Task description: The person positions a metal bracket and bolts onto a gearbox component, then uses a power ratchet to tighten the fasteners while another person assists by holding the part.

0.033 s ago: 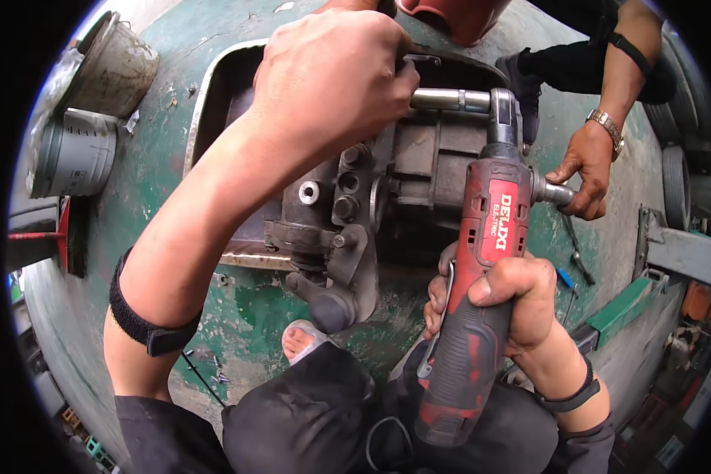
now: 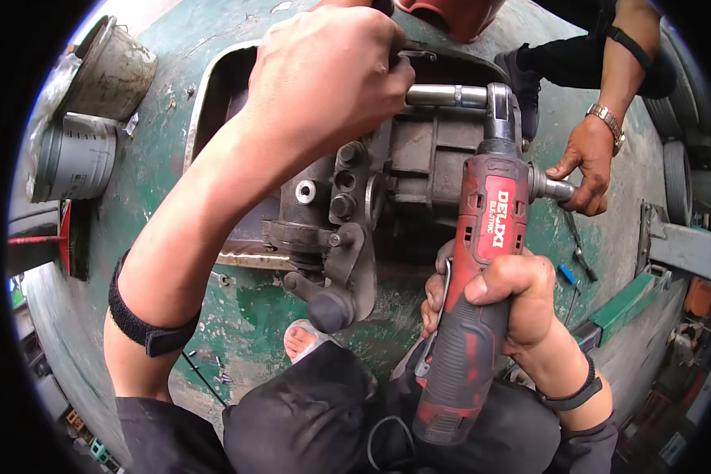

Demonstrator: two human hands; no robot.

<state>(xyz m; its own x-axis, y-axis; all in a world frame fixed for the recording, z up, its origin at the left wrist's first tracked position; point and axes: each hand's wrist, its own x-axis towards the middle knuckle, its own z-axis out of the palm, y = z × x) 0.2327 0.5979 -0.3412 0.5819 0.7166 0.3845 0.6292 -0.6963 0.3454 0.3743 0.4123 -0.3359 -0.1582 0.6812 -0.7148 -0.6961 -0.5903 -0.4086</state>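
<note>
My left hand (image 2: 328, 75) is curled near the end of a steel extension bar (image 2: 444, 95), at the top of the dark metal housing (image 2: 426, 154); its grip is largely hidden. My right hand (image 2: 513, 304) is wrapped around a red and black cordless ratchet wrench (image 2: 487, 221), whose head joins that bar. Below my left forearm sits a bolted bracket (image 2: 344, 257) with a rounded end. The housing rests in a rimmed metal tray (image 2: 254, 257). At the right, a co-worker's hand (image 2: 588, 170) pinches a cylindrical metal piece (image 2: 553, 189) beside the wrench.
Buckets (image 2: 75, 158) stand at the left beside a red metal stand (image 2: 75, 237). A red container (image 2: 446, 16) is at the top. Tools (image 2: 581, 261) lie on the painted floor (image 2: 166, 95); tyres (image 2: 675, 182) and a green beam (image 2: 624, 308) are at the right.
The wrench head and the bar have shifted very slightly upward, and the co-worker's hand sits a touch higher. My grips look the same.
</note>
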